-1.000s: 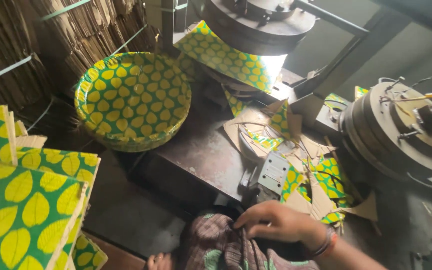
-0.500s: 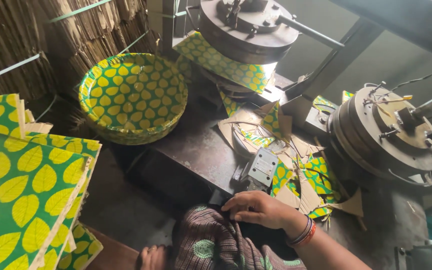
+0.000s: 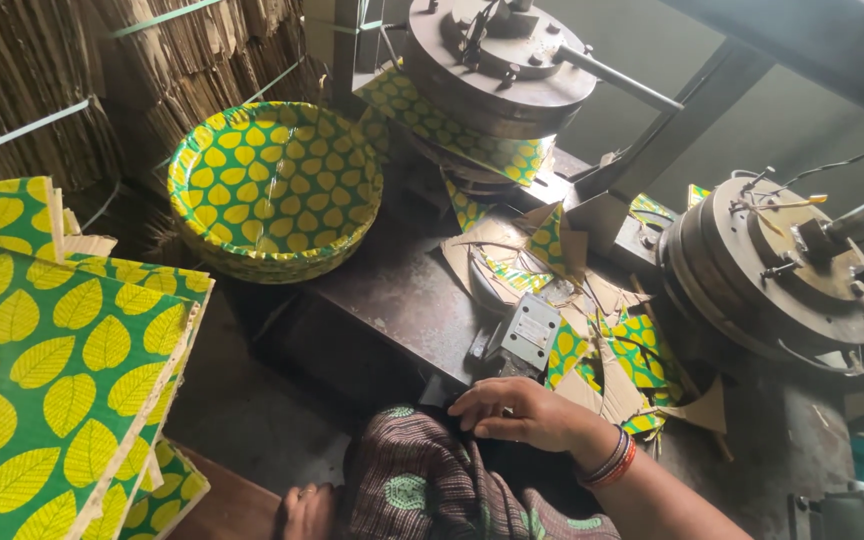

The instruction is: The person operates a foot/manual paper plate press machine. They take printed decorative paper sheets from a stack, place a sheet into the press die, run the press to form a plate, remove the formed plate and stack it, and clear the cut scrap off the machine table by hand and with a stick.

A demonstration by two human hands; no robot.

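**Hand at the bench edge, beside the switch box and the paper offcuts**

The right hand (image 3: pixel 517 412) lies low at the front edge of the metal bench (image 3: pixel 392 290), fingers loosely curled and palm down, holding nothing that shows; its fingertips touch patterned cloth (image 3: pixel 422 490) over the lap. The left hand (image 3: pixel 304 505) shows only in part at the bottom of the view, so I cannot tell whether it grips anything.

Nearest the right hand, just above it, stands a small grey switch box (image 3: pixel 527 335) with a lever at its side. It looks rigid and fixed to the bench, a thing to press rather than lift. To its right lies a heap of offcuts (image 3: pixel 612 345), brown card and green paper printed with yellow leaves. These look light, thin and easily creased, best pinched at an edge.

A stack of formed plates (image 3: pixel 272 190) in the same print sits at the back left of the bench. It likely weighs little but dents at the rim, so a hold under the base would suit. Flat printed sheets (image 3: pixel 52 370) are piled at the left.

The bench is dark, worn steel. 2 round press heads (image 3: pixel 497 60) (image 3: pixel 782 265) crowd it, with bundled card behind, leaving little free room.
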